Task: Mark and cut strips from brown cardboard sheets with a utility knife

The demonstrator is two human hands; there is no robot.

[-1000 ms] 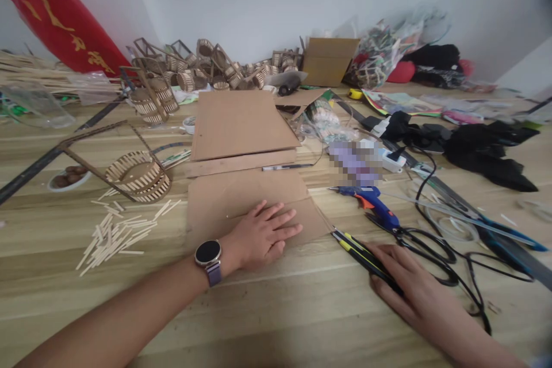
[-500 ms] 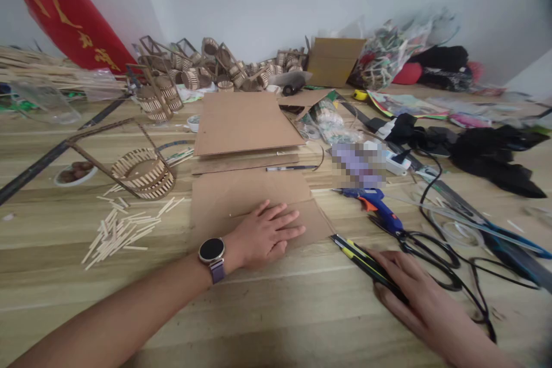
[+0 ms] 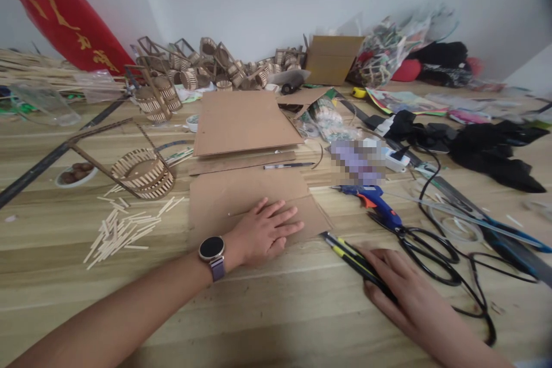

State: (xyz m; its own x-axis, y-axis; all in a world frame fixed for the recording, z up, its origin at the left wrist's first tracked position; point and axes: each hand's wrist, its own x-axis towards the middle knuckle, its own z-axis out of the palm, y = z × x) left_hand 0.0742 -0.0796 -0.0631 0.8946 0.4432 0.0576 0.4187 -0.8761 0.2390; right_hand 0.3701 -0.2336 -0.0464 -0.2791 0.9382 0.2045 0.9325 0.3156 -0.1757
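My left hand [image 3: 267, 230] lies flat on a piece of brown cardboard [image 3: 219, 195], fingers spread, a watch on its wrist. In my right hand [image 3: 397, 282] is a black and yellow utility knife [image 3: 353, 261], gripped along its handle. The knife's tip points up and left, close to the cardboard's lower right corner; whether it touches the cardboard I cannot tell. Behind this piece lie a narrow cardboard strip [image 3: 241, 163], a pen [image 3: 288, 165] and a larger cardboard sheet [image 3: 241, 121].
Right of the cardboard are a blue glue gun [image 3: 379, 204], black-handled scissors [image 3: 431, 256] and cables. On the left stand a small stick basket [image 3: 144, 172], loose wooden sticks [image 3: 118, 236] and a bowl of brown balls [image 3: 75, 175]. Several small baskets and a cardboard box [image 3: 334, 60] line the back.
My right hand has shifted a little to the left with the utility knife, its tip now nearer the cardboard's lower edge. My left hand has stayed pressed in place.
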